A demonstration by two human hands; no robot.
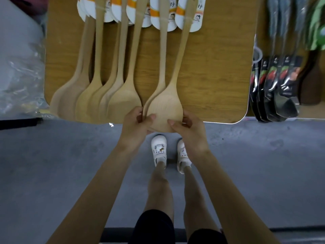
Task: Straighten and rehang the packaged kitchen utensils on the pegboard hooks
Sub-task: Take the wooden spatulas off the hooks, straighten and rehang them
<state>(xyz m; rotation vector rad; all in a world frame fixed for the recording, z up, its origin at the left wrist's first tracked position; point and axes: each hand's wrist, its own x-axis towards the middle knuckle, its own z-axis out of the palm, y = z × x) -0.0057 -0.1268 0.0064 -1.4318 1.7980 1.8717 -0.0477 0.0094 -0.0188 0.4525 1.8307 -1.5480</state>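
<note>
We were at the straightening step. Our left hand (139,123) and right hand (190,132) both pinched the blade of the front wooden spatula (165,106), thumbs on its face and fingers curled behind. It hung tilted at the right end of the row on the wooden board (211,76). Next, we judged, it needed swinging plumb over the 1 behind it. We counted about 8 wooden spatulas (123,101) and 4 black packaged utensils (274,81).

Dim, soft light — blurred, warped edges
</note>
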